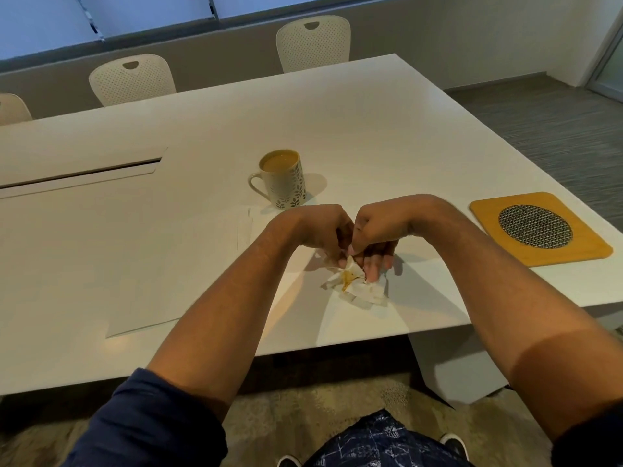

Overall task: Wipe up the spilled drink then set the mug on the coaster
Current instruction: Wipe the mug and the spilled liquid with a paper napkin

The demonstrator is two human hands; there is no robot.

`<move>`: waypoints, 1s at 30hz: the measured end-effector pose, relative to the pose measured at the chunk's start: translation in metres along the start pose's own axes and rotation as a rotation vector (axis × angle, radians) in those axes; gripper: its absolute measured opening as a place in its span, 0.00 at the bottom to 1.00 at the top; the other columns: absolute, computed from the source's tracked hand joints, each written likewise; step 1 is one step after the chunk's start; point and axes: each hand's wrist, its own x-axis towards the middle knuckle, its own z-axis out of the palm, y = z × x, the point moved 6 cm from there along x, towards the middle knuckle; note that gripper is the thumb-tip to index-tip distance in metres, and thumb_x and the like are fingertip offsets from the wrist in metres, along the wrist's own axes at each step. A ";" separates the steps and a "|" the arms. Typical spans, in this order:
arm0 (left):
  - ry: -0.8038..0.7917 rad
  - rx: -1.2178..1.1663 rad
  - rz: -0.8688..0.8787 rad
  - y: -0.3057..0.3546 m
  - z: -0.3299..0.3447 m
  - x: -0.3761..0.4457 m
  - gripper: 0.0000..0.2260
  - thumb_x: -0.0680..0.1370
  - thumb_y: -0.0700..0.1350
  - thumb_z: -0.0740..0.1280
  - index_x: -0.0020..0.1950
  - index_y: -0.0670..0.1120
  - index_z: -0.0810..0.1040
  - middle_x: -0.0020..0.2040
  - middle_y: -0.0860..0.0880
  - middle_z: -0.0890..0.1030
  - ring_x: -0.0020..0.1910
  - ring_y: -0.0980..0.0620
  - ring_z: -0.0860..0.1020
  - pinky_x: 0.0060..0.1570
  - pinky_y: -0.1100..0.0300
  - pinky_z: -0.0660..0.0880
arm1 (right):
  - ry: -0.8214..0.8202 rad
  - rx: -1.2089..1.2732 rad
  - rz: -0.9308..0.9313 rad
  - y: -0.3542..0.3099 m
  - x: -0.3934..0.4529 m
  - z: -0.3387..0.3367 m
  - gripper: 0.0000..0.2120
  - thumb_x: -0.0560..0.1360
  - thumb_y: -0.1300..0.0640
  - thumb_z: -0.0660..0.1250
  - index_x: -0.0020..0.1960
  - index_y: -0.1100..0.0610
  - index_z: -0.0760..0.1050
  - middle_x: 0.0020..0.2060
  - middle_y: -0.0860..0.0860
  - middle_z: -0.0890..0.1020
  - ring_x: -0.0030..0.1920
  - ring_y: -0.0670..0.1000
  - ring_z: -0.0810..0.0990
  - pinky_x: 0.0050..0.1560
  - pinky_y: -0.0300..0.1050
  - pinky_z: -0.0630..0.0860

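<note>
In the head view, a crumpled tissue [357, 285] stained brown is seen at the centre of the frame, lying on the white counter [371, 129]. It is pinched between both hands: the left hand [317, 232] is curled over its upper edge, and the fingers [374, 266] of the right hand [377, 230] are closed down onto it, so both are shut on the paper (exactly how much of it is gathered under the palms cannot be told). The mug [283, 179], filled with a milky drink, stands upright just above the hands, well apart from the coaster [539, 229], which lies empty at the right edge of the frame. No liquid can be made out on the counter around the tissue, so the wiping is judged to be nearly or wholly done. The mug is yet to be carried rightward and set on the coaster's mesh centre.
</note>
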 end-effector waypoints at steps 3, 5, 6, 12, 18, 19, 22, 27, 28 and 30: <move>-0.014 0.007 0.017 0.001 0.001 0.000 0.17 0.70 0.42 0.79 0.58 0.49 0.83 0.45 0.56 0.84 0.45 0.56 0.82 0.45 0.66 0.76 | -0.001 -0.054 -0.063 -0.002 -0.008 -0.003 0.07 0.78 0.66 0.70 0.54 0.67 0.84 0.45 0.60 0.88 0.42 0.54 0.88 0.42 0.43 0.84; 0.001 0.031 0.016 0.003 0.002 0.001 0.17 0.69 0.41 0.79 0.57 0.48 0.83 0.43 0.58 0.83 0.44 0.57 0.81 0.44 0.65 0.77 | 0.035 -0.126 -0.087 -0.005 -0.014 -0.007 0.05 0.74 0.67 0.74 0.50 0.62 0.86 0.42 0.56 0.88 0.41 0.51 0.88 0.40 0.42 0.83; 0.005 0.044 0.013 0.004 0.002 0.003 0.15 0.69 0.41 0.79 0.55 0.48 0.84 0.43 0.57 0.84 0.44 0.56 0.82 0.45 0.63 0.78 | 0.051 -0.161 -0.077 -0.005 -0.015 -0.007 0.05 0.72 0.66 0.77 0.47 0.60 0.86 0.41 0.54 0.88 0.41 0.51 0.88 0.39 0.41 0.82; -0.015 0.083 0.012 0.007 0.002 0.006 0.08 0.69 0.41 0.79 0.43 0.52 0.83 0.41 0.55 0.84 0.41 0.56 0.81 0.40 0.64 0.76 | 0.042 -0.344 0.111 0.009 -0.015 0.008 0.11 0.66 0.51 0.83 0.38 0.56 0.84 0.36 0.49 0.88 0.35 0.47 0.86 0.34 0.40 0.74; 0.006 0.094 0.006 0.008 0.002 0.005 0.08 0.69 0.41 0.79 0.44 0.50 0.84 0.43 0.54 0.84 0.42 0.57 0.81 0.39 0.64 0.75 | 0.125 -0.372 0.127 0.013 -0.006 0.017 0.16 0.62 0.45 0.84 0.34 0.51 0.79 0.25 0.41 0.83 0.38 0.48 0.84 0.38 0.43 0.74; 0.006 0.096 0.009 0.008 0.002 0.005 0.08 0.69 0.41 0.79 0.43 0.51 0.83 0.42 0.55 0.83 0.41 0.57 0.81 0.38 0.64 0.74 | 0.137 -0.377 0.126 0.013 -0.005 0.017 0.17 0.62 0.45 0.84 0.33 0.51 0.78 0.24 0.40 0.82 0.37 0.48 0.84 0.38 0.43 0.74; 0.007 0.099 0.012 0.010 0.003 0.004 0.10 0.69 0.41 0.79 0.40 0.53 0.81 0.40 0.56 0.82 0.40 0.58 0.80 0.37 0.64 0.72 | 0.146 -0.387 0.121 0.012 -0.003 0.017 0.17 0.63 0.45 0.84 0.33 0.51 0.78 0.23 0.40 0.81 0.35 0.47 0.84 0.35 0.41 0.74; 0.042 0.111 0.028 0.010 0.003 0.000 0.10 0.69 0.42 0.79 0.40 0.53 0.80 0.39 0.57 0.82 0.37 0.60 0.79 0.35 0.65 0.72 | 0.121 -0.363 0.121 0.009 -0.006 0.017 0.14 0.64 0.49 0.83 0.33 0.53 0.80 0.27 0.45 0.85 0.32 0.45 0.85 0.40 0.42 0.76; 0.049 0.113 0.028 0.010 0.003 -0.001 0.10 0.69 0.42 0.79 0.41 0.53 0.80 0.39 0.57 0.82 0.37 0.60 0.79 0.35 0.65 0.72 | 0.129 -0.363 0.115 0.008 -0.006 0.016 0.14 0.65 0.49 0.83 0.33 0.53 0.80 0.27 0.44 0.84 0.31 0.44 0.84 0.39 0.42 0.75; 0.065 0.120 0.024 0.009 0.002 -0.001 0.10 0.69 0.43 0.79 0.42 0.52 0.80 0.39 0.57 0.82 0.38 0.60 0.80 0.36 0.65 0.73 | 0.153 -0.369 0.099 0.005 -0.006 0.014 0.13 0.65 0.51 0.83 0.32 0.53 0.80 0.25 0.44 0.83 0.29 0.43 0.83 0.36 0.40 0.74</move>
